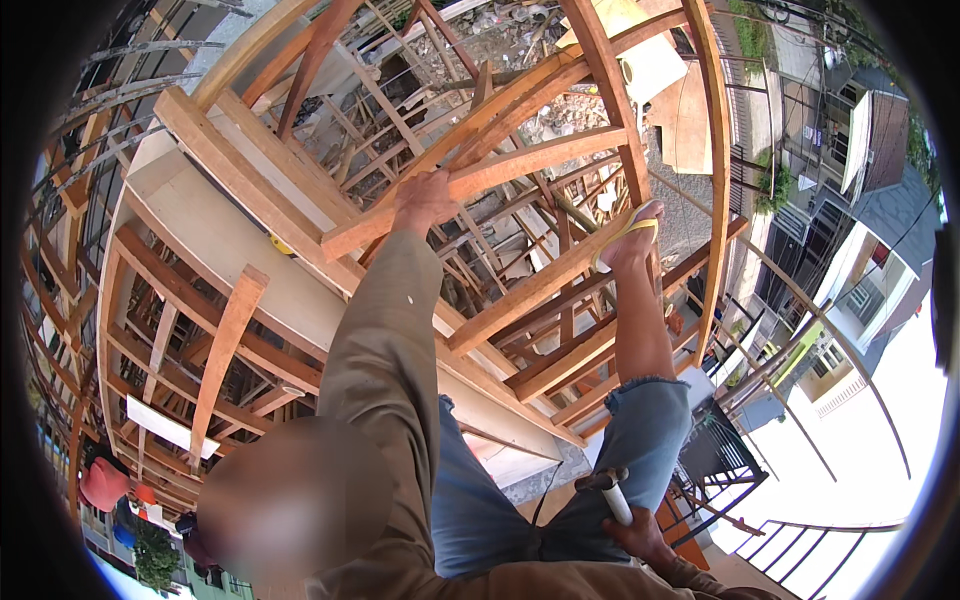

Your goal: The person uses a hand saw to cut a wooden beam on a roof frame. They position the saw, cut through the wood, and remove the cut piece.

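Note:
My left hand (425,200) reaches forward, its fingers wrapped around a wooden beam (540,158) that slants across the open frame. Low on the right, my right hand (640,537) is closed around the pale handle of a hammer (618,503). The dark hammer head (602,479) points up beside my thigh, away from the timber. My foot in a yellow flip-flop (640,230) rests on another timber (540,288) to the right of the held beam.
Timber framing (235,330) and a long plywood panel (185,205) stretch along the left. A small yellow-and-black object (282,245) lies against a beam there. Far below, rubble (500,30) shows through the gaps. A person in a red cap (104,484) is at lower left.

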The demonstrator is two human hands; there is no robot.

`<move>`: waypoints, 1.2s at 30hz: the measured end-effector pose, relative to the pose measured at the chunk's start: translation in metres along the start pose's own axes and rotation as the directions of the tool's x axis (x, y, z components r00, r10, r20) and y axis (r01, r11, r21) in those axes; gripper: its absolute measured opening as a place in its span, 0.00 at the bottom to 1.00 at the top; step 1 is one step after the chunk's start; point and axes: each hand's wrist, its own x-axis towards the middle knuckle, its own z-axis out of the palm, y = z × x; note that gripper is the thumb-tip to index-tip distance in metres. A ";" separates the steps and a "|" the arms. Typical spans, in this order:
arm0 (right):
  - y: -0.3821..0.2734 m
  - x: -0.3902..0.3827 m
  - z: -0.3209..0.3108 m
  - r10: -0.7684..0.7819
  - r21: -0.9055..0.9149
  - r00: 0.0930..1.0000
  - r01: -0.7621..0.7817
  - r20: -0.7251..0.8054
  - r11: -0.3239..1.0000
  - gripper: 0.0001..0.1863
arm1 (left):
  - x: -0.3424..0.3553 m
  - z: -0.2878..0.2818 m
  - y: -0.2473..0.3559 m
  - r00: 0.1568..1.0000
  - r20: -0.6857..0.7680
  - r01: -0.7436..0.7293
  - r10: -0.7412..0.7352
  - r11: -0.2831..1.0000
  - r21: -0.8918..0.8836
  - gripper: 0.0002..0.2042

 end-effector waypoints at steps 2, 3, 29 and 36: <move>0.008 0.002 0.004 -0.017 0.033 1.000 0.017 -0.001 0.999 0.21 | -0.003 0.042 0.015 0.997 -0.037 -0.065 0.066 0.998 0.021 0.25; 0.011 0.005 0.003 -0.032 0.039 0.999 0.032 0.004 0.999 0.20 | -0.004 0.042 0.022 0.998 0.025 -0.057 0.056 0.998 0.034 0.26; 0.018 0.012 -0.007 -0.084 0.138 0.993 0.072 0.088 0.988 0.19 | 0.002 0.001 0.001 0.995 -0.087 0.023 -0.041 0.980 -0.199 0.33; 0.010 0.007 -0.011 -0.061 0.183 0.992 0.039 0.113 0.982 0.18 | -0.001 -0.003 0.004 0.992 -0.121 -0.061 0.038 0.978 -0.198 0.28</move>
